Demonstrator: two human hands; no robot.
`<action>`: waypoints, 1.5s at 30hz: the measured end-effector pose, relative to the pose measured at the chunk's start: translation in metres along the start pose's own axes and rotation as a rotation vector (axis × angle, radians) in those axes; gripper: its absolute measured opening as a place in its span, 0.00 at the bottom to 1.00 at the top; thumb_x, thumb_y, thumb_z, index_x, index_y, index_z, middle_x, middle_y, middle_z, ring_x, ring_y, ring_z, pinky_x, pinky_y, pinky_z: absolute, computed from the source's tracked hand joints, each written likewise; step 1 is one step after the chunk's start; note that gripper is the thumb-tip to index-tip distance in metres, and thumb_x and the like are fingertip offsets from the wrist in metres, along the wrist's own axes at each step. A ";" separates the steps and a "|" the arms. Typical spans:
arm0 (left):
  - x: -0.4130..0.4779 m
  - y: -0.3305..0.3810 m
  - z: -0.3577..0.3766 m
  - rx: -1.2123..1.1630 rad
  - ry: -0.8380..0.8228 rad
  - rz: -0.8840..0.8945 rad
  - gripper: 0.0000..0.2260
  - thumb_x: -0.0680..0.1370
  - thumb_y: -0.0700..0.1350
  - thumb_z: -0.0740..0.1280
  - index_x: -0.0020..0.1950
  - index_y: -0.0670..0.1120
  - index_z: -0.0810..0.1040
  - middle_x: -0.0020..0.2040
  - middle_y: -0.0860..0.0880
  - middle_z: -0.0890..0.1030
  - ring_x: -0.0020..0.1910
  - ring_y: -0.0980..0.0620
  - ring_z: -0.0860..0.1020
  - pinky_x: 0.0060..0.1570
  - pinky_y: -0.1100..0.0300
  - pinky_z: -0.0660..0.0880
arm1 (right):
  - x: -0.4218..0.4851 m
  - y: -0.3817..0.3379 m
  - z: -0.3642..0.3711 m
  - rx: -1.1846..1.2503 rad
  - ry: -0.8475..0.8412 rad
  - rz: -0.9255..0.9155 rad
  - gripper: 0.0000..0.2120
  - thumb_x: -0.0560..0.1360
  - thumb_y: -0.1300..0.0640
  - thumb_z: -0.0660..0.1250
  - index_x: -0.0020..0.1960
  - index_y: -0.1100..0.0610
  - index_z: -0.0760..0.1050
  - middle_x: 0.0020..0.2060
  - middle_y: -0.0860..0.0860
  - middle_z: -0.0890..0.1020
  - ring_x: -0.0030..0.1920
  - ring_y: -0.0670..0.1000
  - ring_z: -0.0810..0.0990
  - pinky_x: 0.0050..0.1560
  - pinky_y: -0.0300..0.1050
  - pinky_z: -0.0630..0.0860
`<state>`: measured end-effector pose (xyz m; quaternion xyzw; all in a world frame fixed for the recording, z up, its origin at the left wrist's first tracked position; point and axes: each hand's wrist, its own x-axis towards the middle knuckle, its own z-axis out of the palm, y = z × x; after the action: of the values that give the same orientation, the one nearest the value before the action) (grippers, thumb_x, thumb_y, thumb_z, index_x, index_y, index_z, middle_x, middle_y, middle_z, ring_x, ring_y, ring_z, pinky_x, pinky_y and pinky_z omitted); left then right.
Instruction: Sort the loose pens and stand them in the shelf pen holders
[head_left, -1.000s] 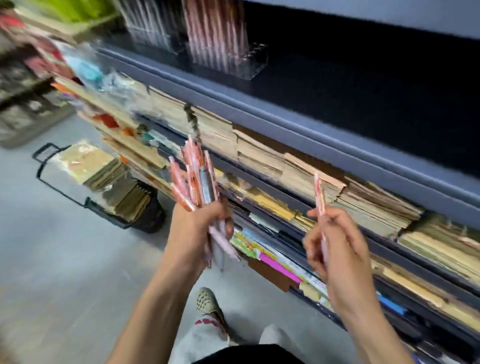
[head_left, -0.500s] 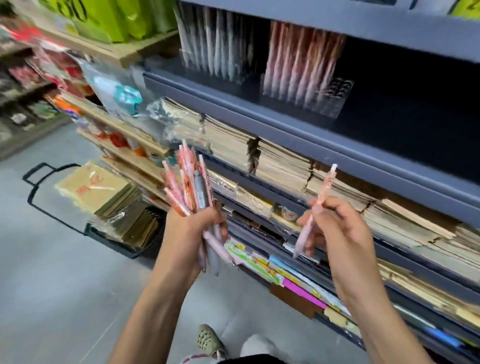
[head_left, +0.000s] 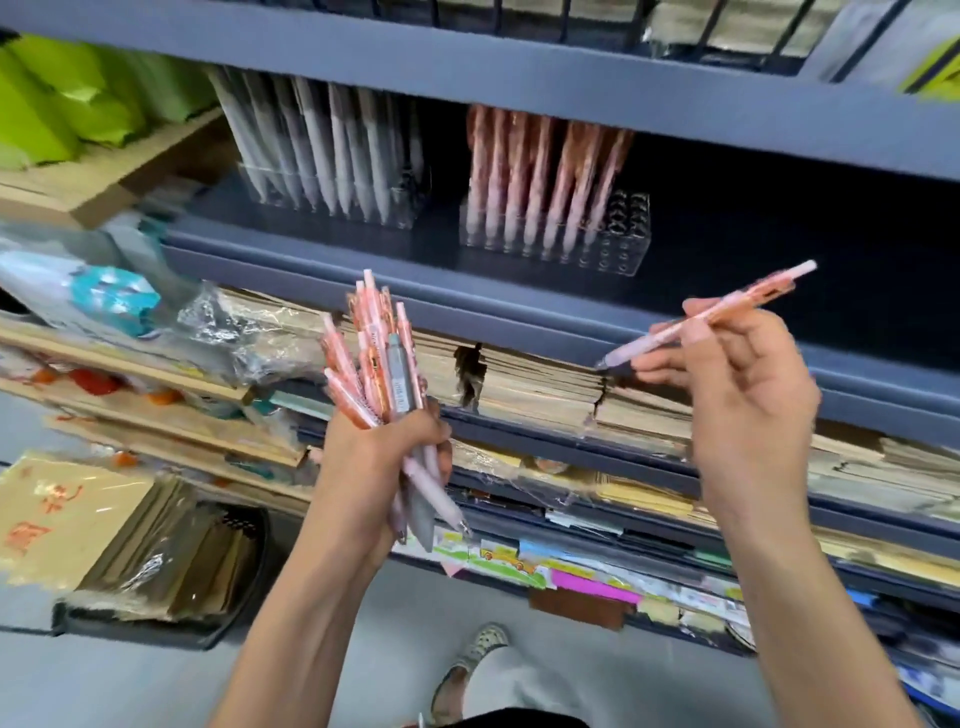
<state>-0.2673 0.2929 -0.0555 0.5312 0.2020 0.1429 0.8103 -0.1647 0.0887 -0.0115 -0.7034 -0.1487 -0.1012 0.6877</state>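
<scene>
While the left hand (head_left: 374, 467) grips a thick bundle of pens (head_left: 371, 364) in a full fist, tips pointing down and clicker ends fanned upward, the right hand (head_left: 743, 400) pinches a single pink pen (head_left: 711, 314) between thumb and fingertips, its other fingers loosely curled. That pen is pale pink with a peach patterned upper barrel. It lies slanted, tip low to the left, clicker end high to the right, in the air in front of the shelf's front edge. The bundle is mostly the same pink, with one grey pen (head_left: 401, 379) in its middle. Up on the shelf (head_left: 519, 306), near that front edge, a clear holder (head_left: 626, 244) stands matching pink pens upright, open holes showing at its right end. Just to its left, a second clear holder (head_left: 410, 213) carries white pens.
</scene>
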 end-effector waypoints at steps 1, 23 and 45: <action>0.007 0.002 0.001 0.003 -0.013 -0.006 0.08 0.61 0.37 0.69 0.39 0.44 0.75 0.31 0.47 0.74 0.27 0.50 0.73 0.24 0.60 0.72 | 0.010 -0.001 0.001 -0.005 0.040 -0.032 0.05 0.80 0.60 0.62 0.55 0.53 0.74 0.44 0.54 0.84 0.43 0.54 0.85 0.46 0.43 0.81; 0.075 0.022 0.023 0.050 -0.114 -0.031 0.11 0.63 0.33 0.66 0.42 0.46 0.77 0.36 0.47 0.77 0.28 0.51 0.74 0.26 0.61 0.73 | 0.122 0.002 0.046 -0.856 -0.016 -0.323 0.08 0.78 0.54 0.62 0.53 0.58 0.75 0.45 0.54 0.84 0.45 0.59 0.82 0.50 0.46 0.76; 0.080 0.042 0.036 0.052 -0.060 0.019 0.09 0.64 0.35 0.66 0.36 0.48 0.80 0.31 0.49 0.76 0.26 0.51 0.73 0.25 0.63 0.70 | 0.101 -0.017 0.042 -0.673 -0.215 0.050 0.11 0.74 0.47 0.68 0.42 0.54 0.79 0.36 0.51 0.84 0.38 0.54 0.83 0.45 0.52 0.80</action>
<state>-0.1808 0.3165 -0.0184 0.5579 0.1761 0.1294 0.8006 -0.0788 0.1383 0.0378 -0.9006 -0.1613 -0.0528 0.4002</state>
